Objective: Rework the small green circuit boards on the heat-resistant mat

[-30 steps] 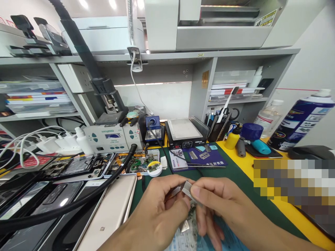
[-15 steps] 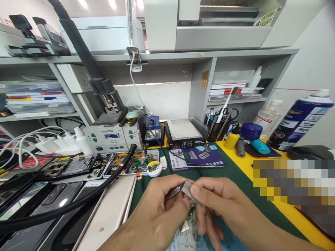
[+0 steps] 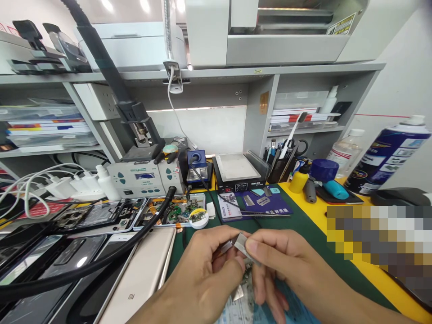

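Observation:
Close together over the mat, both my hands are closed. My right hand pinches a small flat grey metal piece between thumb and fingers, its other fingers hanging loosely below. My left hand curls around a thin shiny metallic piece, mostly hidden by the fingers, and its fingertips meet the edge of the grey metal piece. Beneath the hands, part of a circuit board shows, along with a small silvery plate and a blue and white printed sheet.
Phones, including a gold one, lie at left under a thick black hose. Behind are a tray of circuit parts, a rework station, a hot plate and tweezers on a purple card. A spray can stands at right.

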Tool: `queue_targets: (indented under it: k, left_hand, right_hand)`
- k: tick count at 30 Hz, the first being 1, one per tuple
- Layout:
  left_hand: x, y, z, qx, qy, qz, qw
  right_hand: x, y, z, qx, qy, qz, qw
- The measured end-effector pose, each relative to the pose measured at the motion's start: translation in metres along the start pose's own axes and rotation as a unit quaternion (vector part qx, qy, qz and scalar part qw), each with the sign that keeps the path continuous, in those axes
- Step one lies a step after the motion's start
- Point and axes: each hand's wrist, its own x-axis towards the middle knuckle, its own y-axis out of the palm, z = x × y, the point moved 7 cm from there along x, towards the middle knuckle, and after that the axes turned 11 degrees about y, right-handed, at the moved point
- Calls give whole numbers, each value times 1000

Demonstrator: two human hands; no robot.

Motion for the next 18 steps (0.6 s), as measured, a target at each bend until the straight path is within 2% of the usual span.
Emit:
queue_targets:
  k: [18]
  left_hand:
    - [-2,1,0,15,-1,3,1000]
  right_hand:
    - [-1,1,1,14,-1,2,1000]
